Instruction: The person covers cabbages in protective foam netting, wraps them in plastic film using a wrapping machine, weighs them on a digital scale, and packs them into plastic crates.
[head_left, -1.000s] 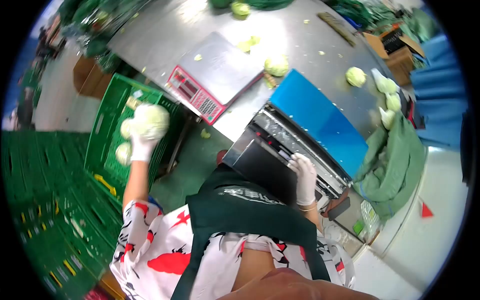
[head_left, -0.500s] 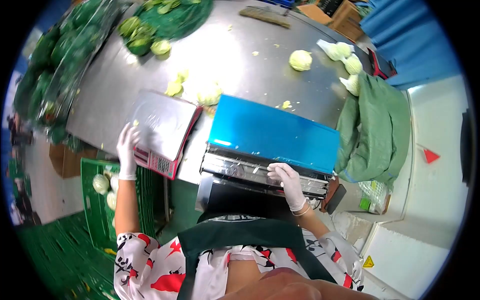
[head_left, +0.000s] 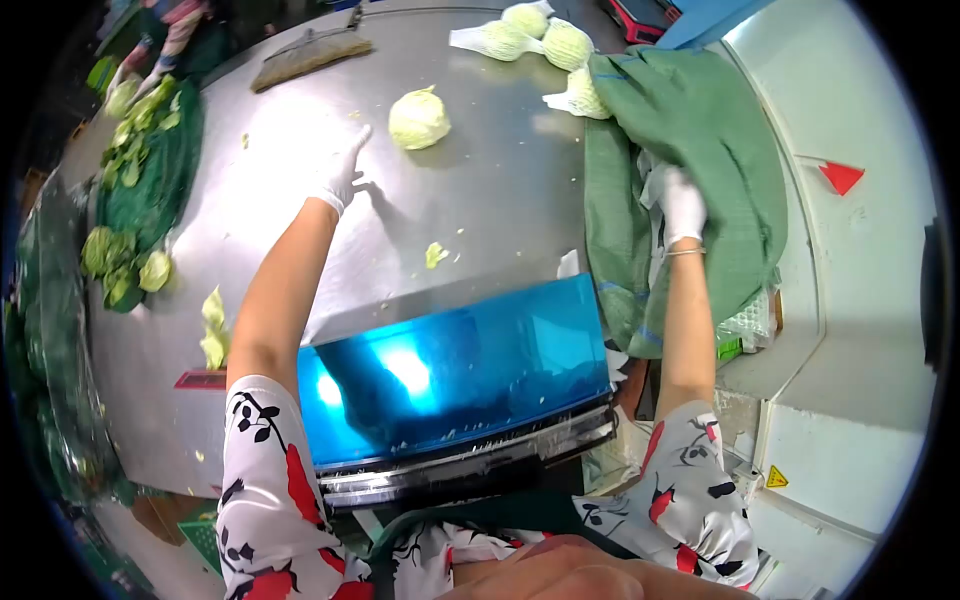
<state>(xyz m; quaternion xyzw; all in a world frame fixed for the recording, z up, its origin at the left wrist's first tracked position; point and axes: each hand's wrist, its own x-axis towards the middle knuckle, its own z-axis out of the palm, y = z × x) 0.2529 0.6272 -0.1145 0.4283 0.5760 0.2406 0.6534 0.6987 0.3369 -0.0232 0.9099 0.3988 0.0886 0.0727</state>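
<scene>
My left hand [head_left: 342, 176], in a white glove, reaches out over the steel table with its fingers stretched and nothing in them. Just to its right sits a pale green cabbage [head_left: 419, 119], apart from the hand. My right hand [head_left: 683, 207], also gloved, is in the mouth of a green woven sack [head_left: 735, 150]. Whitish material shows beside its fingers, which are blurred and partly hidden, so their grip is unclear. Several cabbages in white foam nets [head_left: 568, 46] lie at the table's far right, against the sack.
A blue-topped machine [head_left: 470, 365] stands before me. A brush [head_left: 310, 57] lies at the back. Trimmed leaves [head_left: 125, 270] and a green net [head_left: 150, 205] are on the left, where another person's hands [head_left: 150, 65] work. A leaf scrap [head_left: 436, 255] lies mid-table.
My left hand has gone from the scale out toward the loose cabbage. My right hand has left the machine's front and entered the green sack. The view has shifted forward and right.
</scene>
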